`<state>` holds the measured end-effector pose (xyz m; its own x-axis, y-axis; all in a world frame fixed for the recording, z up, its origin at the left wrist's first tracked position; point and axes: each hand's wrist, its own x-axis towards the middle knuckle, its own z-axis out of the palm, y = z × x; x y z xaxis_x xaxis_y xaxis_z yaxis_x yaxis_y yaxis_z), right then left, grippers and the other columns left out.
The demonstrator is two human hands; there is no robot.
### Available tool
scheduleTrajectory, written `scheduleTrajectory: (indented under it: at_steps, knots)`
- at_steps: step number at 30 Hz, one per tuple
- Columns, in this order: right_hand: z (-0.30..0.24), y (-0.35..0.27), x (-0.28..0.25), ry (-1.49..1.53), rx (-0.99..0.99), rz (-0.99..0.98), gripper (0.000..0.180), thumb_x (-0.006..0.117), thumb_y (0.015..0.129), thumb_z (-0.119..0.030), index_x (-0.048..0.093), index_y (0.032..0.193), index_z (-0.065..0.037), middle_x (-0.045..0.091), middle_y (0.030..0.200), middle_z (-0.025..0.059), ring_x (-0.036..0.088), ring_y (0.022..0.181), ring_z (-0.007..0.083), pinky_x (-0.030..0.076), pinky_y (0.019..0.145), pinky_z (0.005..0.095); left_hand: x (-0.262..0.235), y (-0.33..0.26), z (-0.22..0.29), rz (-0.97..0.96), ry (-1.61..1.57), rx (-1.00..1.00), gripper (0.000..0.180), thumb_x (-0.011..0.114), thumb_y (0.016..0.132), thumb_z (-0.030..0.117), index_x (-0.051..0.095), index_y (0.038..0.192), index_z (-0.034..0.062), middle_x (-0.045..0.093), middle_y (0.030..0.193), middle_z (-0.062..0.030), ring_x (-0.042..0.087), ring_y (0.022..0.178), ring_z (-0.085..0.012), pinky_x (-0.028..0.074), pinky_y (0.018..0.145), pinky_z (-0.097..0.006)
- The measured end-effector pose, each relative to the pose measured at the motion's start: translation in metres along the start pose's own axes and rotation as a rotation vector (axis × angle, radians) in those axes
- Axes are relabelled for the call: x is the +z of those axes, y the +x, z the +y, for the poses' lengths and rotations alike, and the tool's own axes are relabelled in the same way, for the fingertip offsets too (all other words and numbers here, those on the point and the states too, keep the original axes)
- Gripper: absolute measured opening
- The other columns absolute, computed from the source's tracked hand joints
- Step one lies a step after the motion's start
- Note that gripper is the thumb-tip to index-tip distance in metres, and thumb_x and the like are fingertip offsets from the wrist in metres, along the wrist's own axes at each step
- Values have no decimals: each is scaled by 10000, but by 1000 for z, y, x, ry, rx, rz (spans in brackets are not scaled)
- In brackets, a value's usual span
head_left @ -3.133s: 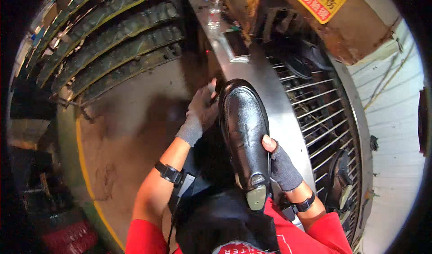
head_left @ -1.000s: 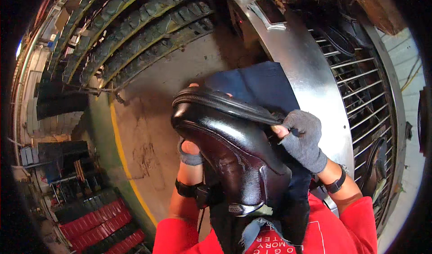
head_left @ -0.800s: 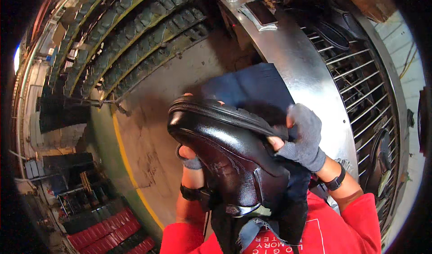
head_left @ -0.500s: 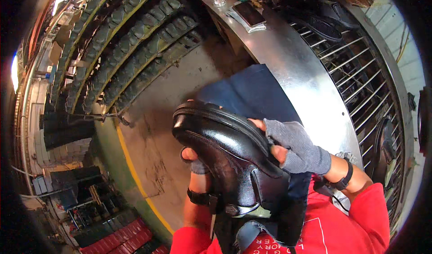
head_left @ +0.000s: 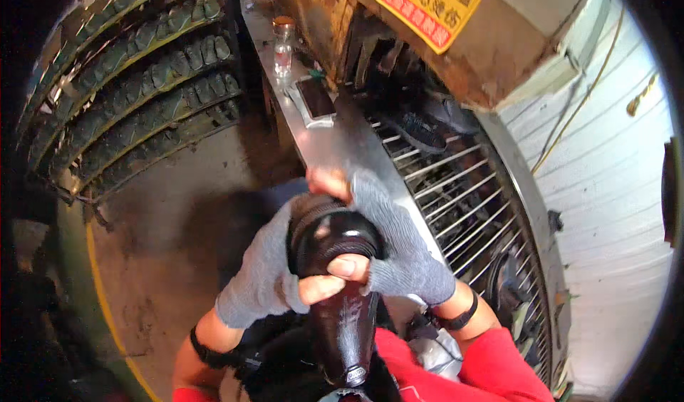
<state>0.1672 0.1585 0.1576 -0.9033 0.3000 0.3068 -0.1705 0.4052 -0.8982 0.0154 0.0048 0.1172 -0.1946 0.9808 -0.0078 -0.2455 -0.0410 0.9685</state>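
A glossy black leather shoe with a thick ridged sole edge lies lengthwise before me, one rounded end away from me. Wrapped round its far part on the left side is my left hand, in a grey fingerless glove. My right hand, gloved the same way, grips the opposite side. Both thumbs meet on top of the shoe, pressing on the leather. The fingers beneath it are mostly hidden. Dark cloth lies under the shoe, over my lap.
A metal ledge carries a phone and a clear bottle. Beside it a wire rack holds dark shoes, below a rusty housing with a yellow-and-red label. Shelves of dark shoe-shaped pieces stand far left.
The shoe has turned from lying crosswise to pointing away from me. My left hand has come up from beneath to its side, and both thumbs are now on top. The view has swung right.
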Motion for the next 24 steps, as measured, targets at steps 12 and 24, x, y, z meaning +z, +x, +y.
scheduleTrajectory:
  at_steps: [12,24]
  knots:
    - [22,-27,30,551,73,216,1069,817,730,-673,495,1524,-33,430,1626,210,383,1529,338,300,1240,451,9,-28,47,393,704,240,790,829,833,433,473,1416,35,733,1174,-213,748,1074,-398,586,922,-447]
    - [67,-112,10,682,786,27,1037,882,704,-503,530,1498,63,647,1428,151,627,1290,242,459,1151,389,8,-56,-45,520,725,19,1169,876,799,434,185,1619,-32,661,1278,-327,715,1097,-476,603,894,-471]
